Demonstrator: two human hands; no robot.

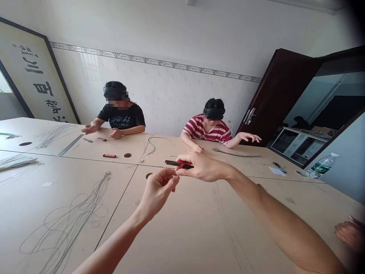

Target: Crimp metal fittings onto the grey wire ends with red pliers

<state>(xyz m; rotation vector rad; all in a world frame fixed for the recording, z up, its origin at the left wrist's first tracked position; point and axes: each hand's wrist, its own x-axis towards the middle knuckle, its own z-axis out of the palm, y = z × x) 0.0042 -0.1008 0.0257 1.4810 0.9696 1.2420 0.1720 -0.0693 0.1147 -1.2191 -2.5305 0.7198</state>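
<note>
My right hand (203, 166) is closed around a small hand tool with a red-and-black handle (185, 164). Its dark, narrow metal end (171, 163) points left; whether this is a blade or jaws I cannot tell. Just below and left of it, my left hand (159, 188) pinches with thumb and curled fingers, touching or nearly touching my right fingertips. Whatever sits in that pinch is hidden or too small to make out. Both hands are held above the table (176, 236). Thin wires (228, 232) lie on the table below my right forearm.
A bundle of thin grey wires (82, 217) lies at left. Two people (125, 116) sit across the table; a further hand (349, 233) shows at the right edge. A water bottle (323, 165), a pen (278, 166) and a red-and-black object (110, 155) lie or stand farther off.
</note>
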